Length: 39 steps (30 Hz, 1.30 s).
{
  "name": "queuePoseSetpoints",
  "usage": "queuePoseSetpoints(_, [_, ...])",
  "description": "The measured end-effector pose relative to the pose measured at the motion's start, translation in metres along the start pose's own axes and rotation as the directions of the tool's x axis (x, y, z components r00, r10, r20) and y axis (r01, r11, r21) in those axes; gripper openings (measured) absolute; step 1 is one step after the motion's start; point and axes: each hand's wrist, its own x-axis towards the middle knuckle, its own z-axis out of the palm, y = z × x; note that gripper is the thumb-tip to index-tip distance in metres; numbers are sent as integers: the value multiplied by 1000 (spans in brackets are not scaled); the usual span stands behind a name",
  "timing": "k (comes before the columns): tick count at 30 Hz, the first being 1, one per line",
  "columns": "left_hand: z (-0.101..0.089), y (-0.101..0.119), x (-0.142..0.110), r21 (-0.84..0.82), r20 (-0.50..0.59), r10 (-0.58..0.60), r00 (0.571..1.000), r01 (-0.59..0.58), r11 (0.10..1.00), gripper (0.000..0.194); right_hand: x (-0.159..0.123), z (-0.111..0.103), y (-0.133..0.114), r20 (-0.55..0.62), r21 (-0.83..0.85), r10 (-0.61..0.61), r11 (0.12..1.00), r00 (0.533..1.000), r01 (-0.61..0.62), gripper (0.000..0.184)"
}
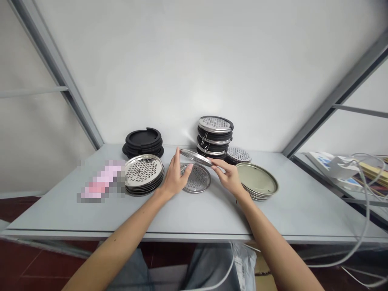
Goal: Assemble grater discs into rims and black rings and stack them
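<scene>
A thin round metal disc (196,157) is held tilted and nearly edge-on above the table. My right hand (226,174) pinches its right edge between thumb and fingers. Beside its left edge is my left hand (176,178), fingers stretched up and thumb apart; whether they touch the disc I cannot tell. Beneath the disc, a round grater plate (197,180) with a perforated face lies on the table. Left of my left hand stands a stack of shiny grater plates (143,170). Close to my right hand is a stack of olive-green round lids or plates (257,179).
Black rings (143,138) are stacked at the back left. A taller stack of grater-topped black pieces with wire clasps (214,135) stands by the wall, another grater disc (239,154) beside it. A blurred pink item (103,180) lies left. White cables (367,202) hang at the right edge.
</scene>
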Motion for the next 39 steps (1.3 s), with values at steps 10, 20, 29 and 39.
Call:
queuePoseSetpoints(10, [-9, -8, -3, 96, 27, -45, 999, 42, 995, 46, 0, -11, 0, 113, -180, -95, 977, 989, 114, 29])
queuePoseSetpoints(20, [-15, 4, -5, 227, 79, -146, 986, 125, 966, 42, -2, -6, -5, 221, -129, -76, 986, 972, 106, 25])
queuePoseSetpoints(29, [-7, 3, -9, 257, 30, -164, 986, 151, 954, 39, -4, 0, -23, 364, -38, -46, 997, 930, 64, 23])
queuePoseSetpoints(39, [-14, 3, -21, 313, 488, -271, 830, 124, 942, 112, -6, 7, 16, 231, -414, 154, 909, 961, -47, 37])
